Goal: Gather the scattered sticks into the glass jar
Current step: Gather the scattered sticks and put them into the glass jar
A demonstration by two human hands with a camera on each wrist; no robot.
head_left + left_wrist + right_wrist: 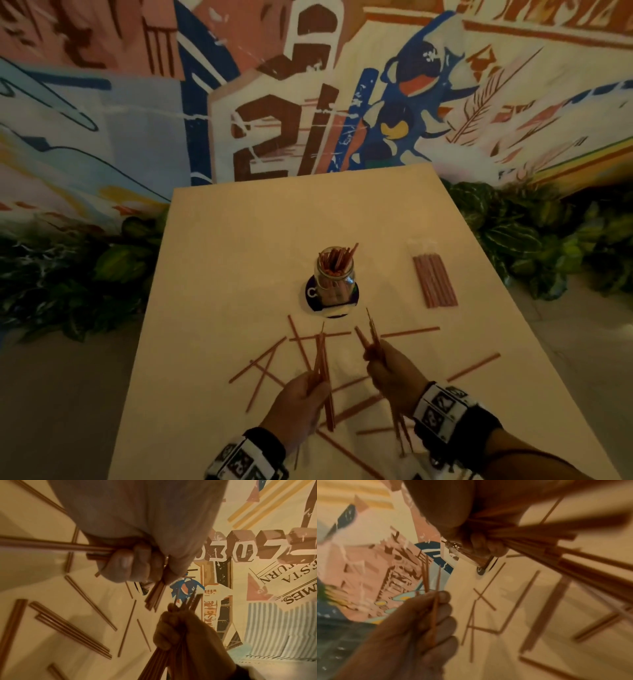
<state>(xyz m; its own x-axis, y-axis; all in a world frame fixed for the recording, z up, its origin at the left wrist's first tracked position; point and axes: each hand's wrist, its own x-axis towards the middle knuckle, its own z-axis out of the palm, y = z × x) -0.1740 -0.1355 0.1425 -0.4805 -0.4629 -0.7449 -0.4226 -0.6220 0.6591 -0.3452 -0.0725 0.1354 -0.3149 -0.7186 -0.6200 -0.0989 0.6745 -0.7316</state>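
The glass jar [334, 277] stands upright mid-table on a dark coaster, holding several reddish-brown sticks. In front of it, many loose sticks [270, 356] lie scattered and crossed on the pale table. My left hand [310, 387] grips a bundle of sticks [322, 363] that points toward the jar. My right hand [376, 359] grips another bundle [371, 334], with its far ends just short of the coaster. In the left wrist view my curled fingers [123, 563] clamp the sticks [51, 546]. The right wrist view shows the right hand [479, 545] closed round its bundle [539, 536], with the jar [467, 555] beyond.
A clear packet of more sticks [435, 281] lies to the right of the jar. The table [239, 240] is narrow, with leafy plants [513, 233] along both sides and a painted wall [274, 102] behind. The far half of the table is bare.
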